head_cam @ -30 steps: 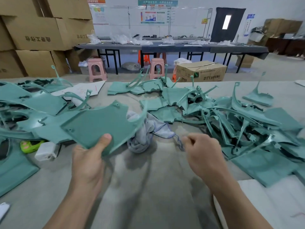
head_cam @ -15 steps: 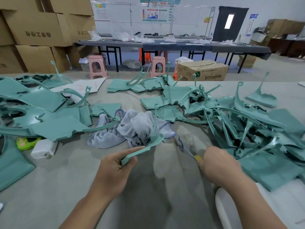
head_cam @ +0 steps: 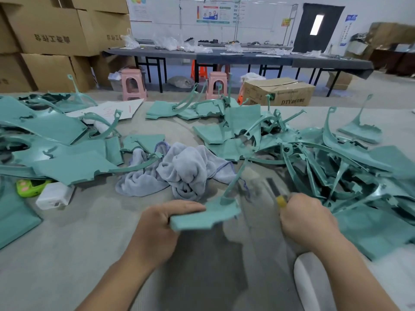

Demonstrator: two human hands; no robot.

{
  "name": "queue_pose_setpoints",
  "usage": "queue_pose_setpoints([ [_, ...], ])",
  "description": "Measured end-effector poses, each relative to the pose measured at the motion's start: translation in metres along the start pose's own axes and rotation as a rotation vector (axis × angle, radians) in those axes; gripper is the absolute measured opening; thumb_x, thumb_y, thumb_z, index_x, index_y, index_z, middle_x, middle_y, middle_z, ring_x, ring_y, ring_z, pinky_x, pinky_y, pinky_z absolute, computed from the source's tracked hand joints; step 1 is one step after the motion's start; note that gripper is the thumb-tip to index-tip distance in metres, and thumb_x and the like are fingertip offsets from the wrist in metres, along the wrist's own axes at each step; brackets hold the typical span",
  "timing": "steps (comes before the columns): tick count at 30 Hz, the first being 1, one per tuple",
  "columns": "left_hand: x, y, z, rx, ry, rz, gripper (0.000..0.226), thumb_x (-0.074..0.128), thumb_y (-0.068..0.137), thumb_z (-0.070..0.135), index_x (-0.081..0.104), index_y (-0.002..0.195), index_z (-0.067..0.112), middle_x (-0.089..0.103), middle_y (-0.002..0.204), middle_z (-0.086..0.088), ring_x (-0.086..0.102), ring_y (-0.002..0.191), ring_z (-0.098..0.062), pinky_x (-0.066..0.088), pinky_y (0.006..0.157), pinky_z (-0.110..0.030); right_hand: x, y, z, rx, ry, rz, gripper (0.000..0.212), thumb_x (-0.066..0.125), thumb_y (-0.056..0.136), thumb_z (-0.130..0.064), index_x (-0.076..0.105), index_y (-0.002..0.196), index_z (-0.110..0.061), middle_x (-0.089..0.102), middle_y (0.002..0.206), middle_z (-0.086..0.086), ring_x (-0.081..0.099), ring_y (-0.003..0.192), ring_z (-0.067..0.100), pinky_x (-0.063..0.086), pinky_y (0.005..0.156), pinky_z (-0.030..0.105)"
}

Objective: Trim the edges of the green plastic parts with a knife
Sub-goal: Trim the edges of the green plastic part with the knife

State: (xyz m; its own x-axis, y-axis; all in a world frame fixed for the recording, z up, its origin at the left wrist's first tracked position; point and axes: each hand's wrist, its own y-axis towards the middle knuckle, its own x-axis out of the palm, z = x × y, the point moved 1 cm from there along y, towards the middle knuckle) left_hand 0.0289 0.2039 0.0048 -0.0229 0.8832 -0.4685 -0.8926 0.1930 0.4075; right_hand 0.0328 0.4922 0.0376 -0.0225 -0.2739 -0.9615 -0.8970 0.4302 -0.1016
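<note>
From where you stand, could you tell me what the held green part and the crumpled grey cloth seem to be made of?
Green part: apparently rigid moulded plastic, matte; it keeps its flat shape and thin curved arm. Grey cloth: soft terry-like fabric, probably; it lies in folds with a stitched edge.

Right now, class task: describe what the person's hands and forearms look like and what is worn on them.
Both are bare: the left hand and the right hand wear no gloves, and both forearms show no sleeves up to the picture's lower edge. No watch, ring, wristband or marking can be seen on either.
</note>
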Motion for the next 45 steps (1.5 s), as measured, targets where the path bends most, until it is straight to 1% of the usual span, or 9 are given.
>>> queue_pose_setpoints([
  [4,-0.010,0.016,-0.018,-0.204,0.030,0.123,0.032,0.074,0.087,0.009,0.073,0.074,0.039,0.072,0.078,0.018,0.062,0.070,0.010,0.045,0.060,-0.012,0.000,-0.003,-0.008,-0.042,0.426,0.249,0.026,0.047,0.105,-0.035,0.056,0.085,-0.021,0.064,0.078,0.005,0.058,0.070,0.023,0.044,0.062,0.035],
  [7,-0.015,0.020,-0.020,-0.233,0.007,0.127,0.014,0.070,0.080,0.025,0.072,0.082,0.039,0.073,0.083,0.020,0.066,0.079,0.004,0.052,0.068,-0.025,-0.001,-0.023,-0.035,-0.267,0.758,0.193,0.024,0.059,0.102,-0.029,0.064,0.079,-0.023,0.069,0.065,0.001,0.054,0.046,0.004,0.040,0.041,0.020],
  [12,-0.014,0.018,-0.028,-0.270,0.034,0.128,0.024,0.077,0.086,0.009,0.073,0.085,0.033,0.075,0.082,0.014,0.067,0.079,0.000,0.056,0.075,-0.036,0.013,-0.060,-0.069,-0.500,0.944,0.030,0.029,0.062,0.098,-0.022,0.062,0.072,-0.011,0.061,0.056,0.007,0.044,0.045,0.012,0.035,0.048,0.033],
  [17,-0.014,0.018,-0.028,-0.245,0.050,0.111,0.015,0.076,0.087,0.010,0.075,0.097,0.022,0.076,0.090,0.006,0.068,0.086,-0.008,0.056,0.079,-0.039,0.009,-0.078,-0.073,-0.665,0.783,0.195,0.035,0.047,0.088,-0.049,0.052,0.075,-0.018,0.048,0.054,-0.009,0.041,0.051,0.011,0.032,0.050,0.029],
  [24,-0.012,0.018,-0.026,-0.265,0.072,0.139,0.008,0.078,0.085,0.010,0.076,0.090,0.016,0.075,0.083,0.001,0.066,0.079,-0.011,0.051,0.073,-0.034,0.006,-0.067,-0.069,-0.463,0.488,0.390,0.034,0.056,0.099,-0.030,0.049,0.069,-0.017,0.048,0.056,-0.005,0.047,0.059,0.018,0.027,0.056,0.035],
  [31,-0.010,0.016,-0.023,-0.269,0.067,0.135,0.004,0.076,0.086,0.011,0.074,0.085,0.015,0.075,0.080,-0.004,0.068,0.080,-0.023,0.051,0.071,-0.041,0.008,-0.077,-0.078,-0.583,0.422,0.353,0.031,0.053,0.098,-0.036,0.050,0.071,-0.020,0.043,0.053,-0.006,0.046,0.056,0.021,0.030,0.057,0.040],
  [36,-0.011,0.017,-0.024,-0.294,0.071,0.143,0.004,0.076,0.086,0.012,0.073,0.083,0.013,0.073,0.076,-0.004,0.067,0.079,-0.026,0.051,0.068,-0.042,0.002,-0.070,-0.066,-0.595,0.551,0.391,0.032,0.056,0.098,-0.033,0.051,0.070,-0.017,0.053,0.061,-0.005,0.049,0.061,0.016,0.031,0.050,0.023],
  [39,-0.011,0.016,-0.025,-0.269,0.080,0.138,0.007,0.076,0.087,0.013,0.076,0.089,0.020,0.075,0.079,0.002,0.068,0.078,-0.015,0.052,0.072,-0.038,0.014,-0.074,-0.077,-0.682,0.551,0.298,0.030,0.051,0.094,-0.040,0.048,0.071,-0.021,0.054,0.063,-0.011,0.048,0.059,0.015,0.036,0.053,0.027],
  [45,-0.016,0.019,-0.019,-0.314,-0.126,0.051,0.033,0.071,0.068,0.022,0.073,0.087,0.049,0.076,0.086,0.016,0.068,0.080,-0.002,0.055,0.077,-0.030,0.005,-0.036,-0.048,-0.404,0.770,0.312,0.032,0.061,0.097,-0.021,0.061,0.066,-0.015,0.044,0.046,-0.008,0.035,0.044,0.012,0.028,0.046,0.029],
])
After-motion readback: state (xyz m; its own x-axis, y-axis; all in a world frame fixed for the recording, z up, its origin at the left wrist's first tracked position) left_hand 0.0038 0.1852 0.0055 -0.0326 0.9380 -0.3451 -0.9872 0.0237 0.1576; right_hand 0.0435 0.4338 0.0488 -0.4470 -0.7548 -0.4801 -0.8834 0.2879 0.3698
